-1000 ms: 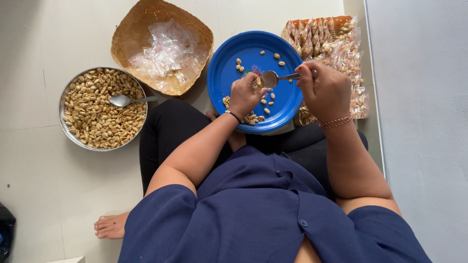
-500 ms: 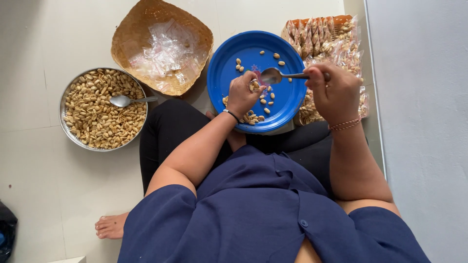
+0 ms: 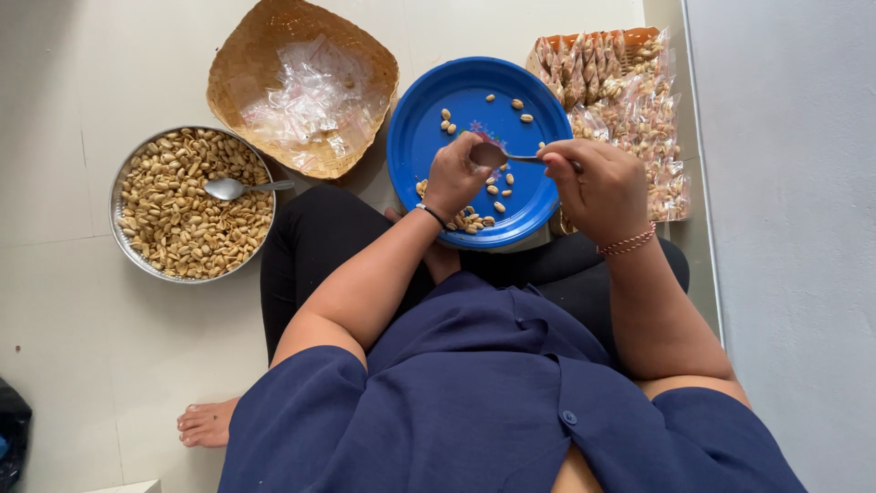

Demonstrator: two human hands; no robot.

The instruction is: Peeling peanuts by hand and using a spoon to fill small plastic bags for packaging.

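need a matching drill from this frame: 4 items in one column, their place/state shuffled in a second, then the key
Things:
1. blue plate
2. metal bowl
3. woven basket
4. right hand

Places or states:
A. holds empty clear plastic bags
B. grips a spoon by the handle
C. full of peanuts, a second spoon lying on top
D. on the person's lap, a few peanuts scattered on it

Pairs: 1-D, 2-C, 3-A, 4-B
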